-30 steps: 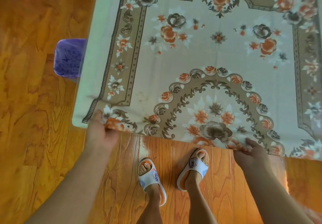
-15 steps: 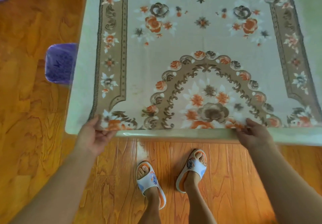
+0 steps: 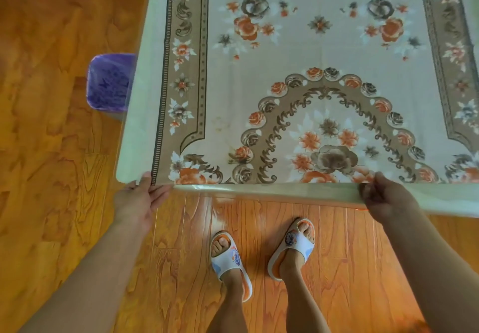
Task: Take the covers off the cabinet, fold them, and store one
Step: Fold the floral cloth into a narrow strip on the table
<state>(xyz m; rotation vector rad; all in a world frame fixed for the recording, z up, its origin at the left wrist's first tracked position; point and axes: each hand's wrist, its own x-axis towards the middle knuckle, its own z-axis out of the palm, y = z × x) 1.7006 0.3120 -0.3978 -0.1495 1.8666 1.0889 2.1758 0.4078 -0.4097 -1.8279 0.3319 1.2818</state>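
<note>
A: Far left, on the wooden floor (image 3: 51, 130): purple bin (image 3: 108, 81), tucked just beside the left edge of the desk (image 3: 134, 135). Out of the way of the feet, I'd judge.

B: And the left hand (image 3: 137, 200)?

A: At the near left corner. Its grip pinches the corner of the floral cover (image 3: 305, 78), thumb on top, fingers beneath the edge. Corner hold, presumably so the sheet stays square when it lifts.

B: Where does the cover lie?

A: Spread flat over the pale desk top, pattern up, near edge right at the desk's front rim. A bare pale strip of the top shows along the left side, so the cover sits a little inboard there.

B: Anything under it?

A: A clear glossy layer (image 3: 272, 191) curls over the front rim between the two hands. Whether it is a second cover or part of the top, cannot tell.

B: Middle, below?

A: Two feet in white-and-orange slippers (image 3: 233, 257), planted on the floor close to the desk front, squarely facing it.

B: Right hand (image 3: 383, 198)?

A: Its grip is clenched on the near edge, thumb over the floral cover, fingers curled under. Not at the right corner; that lies further right, out of frame.

B: Stage?

A: Judging by the flat sheet, the cover is not yet off.
</note>
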